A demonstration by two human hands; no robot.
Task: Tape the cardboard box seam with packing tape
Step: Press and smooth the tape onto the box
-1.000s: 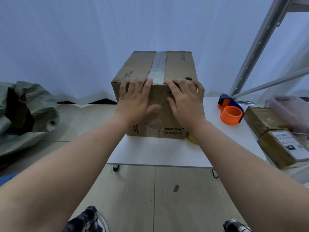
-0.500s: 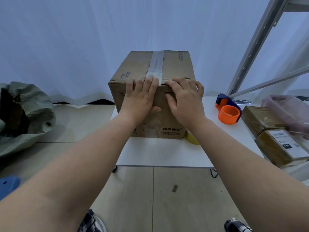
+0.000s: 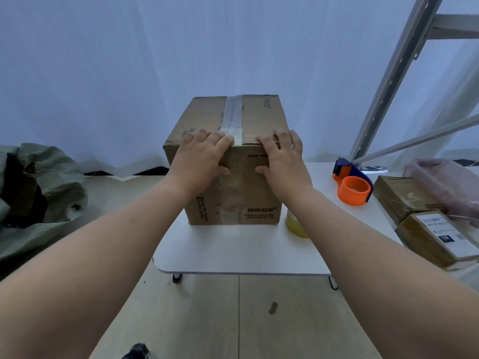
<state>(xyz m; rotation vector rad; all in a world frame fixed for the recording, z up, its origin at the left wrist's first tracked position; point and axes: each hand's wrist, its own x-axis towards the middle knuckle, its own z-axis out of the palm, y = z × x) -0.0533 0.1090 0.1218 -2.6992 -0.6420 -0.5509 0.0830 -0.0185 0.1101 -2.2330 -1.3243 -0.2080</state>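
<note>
A brown cardboard box (image 3: 261,117) stands on the small white table (image 3: 233,252). A strip of clear packing tape (image 3: 233,112) runs along its top seam and folds over the near edge. My left hand (image 3: 199,159) lies flat on the near top edge, fingertips against the tape end. My right hand (image 3: 282,159) presses flat on the same edge to the right of the tape. Neither hand holds anything. An orange and blue tape dispenser (image 3: 352,185) sits on the table to the right, apart from both hands.
Two brown parcels (image 3: 425,224) and a pink bag (image 3: 445,182) crowd the table's right end. A yellow object (image 3: 295,226) shows behind my right forearm. A grey-green sack (image 3: 39,187) lies on the floor at left. A metal shelf frame (image 3: 396,73) rises at the right.
My hands have spread apart along the box's near top edge; the right one slid rightward away from the tape. The view has shifted slightly.
</note>
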